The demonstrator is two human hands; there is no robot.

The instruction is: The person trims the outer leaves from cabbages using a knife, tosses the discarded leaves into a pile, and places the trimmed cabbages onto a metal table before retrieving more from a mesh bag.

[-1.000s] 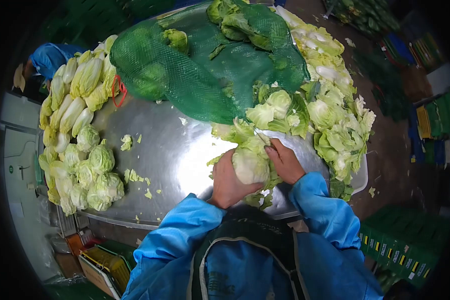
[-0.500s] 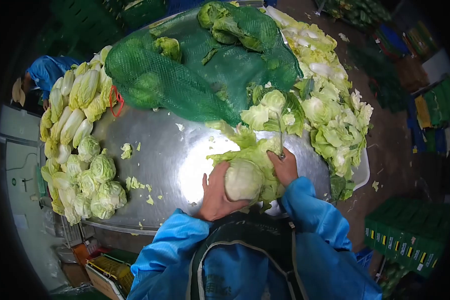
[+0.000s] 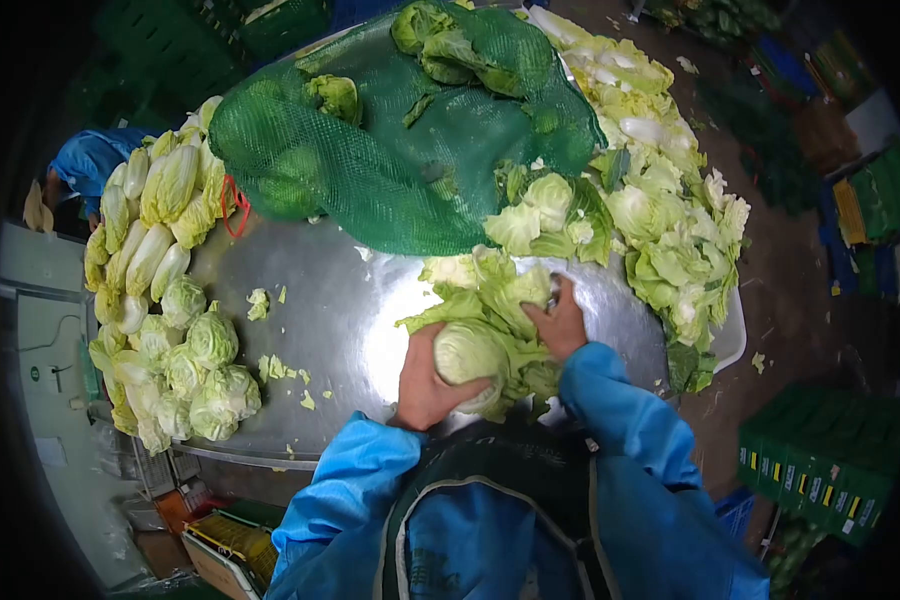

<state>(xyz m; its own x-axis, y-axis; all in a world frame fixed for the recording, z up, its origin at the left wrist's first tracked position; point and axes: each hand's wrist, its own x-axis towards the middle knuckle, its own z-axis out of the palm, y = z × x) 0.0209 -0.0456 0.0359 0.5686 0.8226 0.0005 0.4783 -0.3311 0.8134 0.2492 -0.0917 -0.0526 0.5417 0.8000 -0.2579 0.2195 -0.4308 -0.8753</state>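
Observation:
My left hand point(image 3: 425, 385) wraps round the left side of a pale green cabbage point(image 3: 470, 352) at the table's near edge. The cabbage rests among loose outer leaves point(image 3: 485, 285). To its right, my right hand point(image 3: 562, 322) is closed at the edge of a peeled-back leaf point(image 3: 523, 290). A small dark part of a knife point(image 3: 554, 288) shows between thumb and forefinger; its blade cannot be made out now.
A green mesh bag point(image 3: 400, 190) with cabbages covers the far side of the metal table point(image 3: 310, 260). Trimmed cabbages point(image 3: 210, 365) and Chinese cabbages point(image 3: 170, 185) are piled left. Discarded leaves point(image 3: 670, 240) heap up right. A person in blue point(image 3: 95, 160) is far left.
The cabbage has tilted slightly left in my left hand. My right hand has moved up a little, and a leaf has been peeled away from the head. The upright knife blade has dropped from sight.

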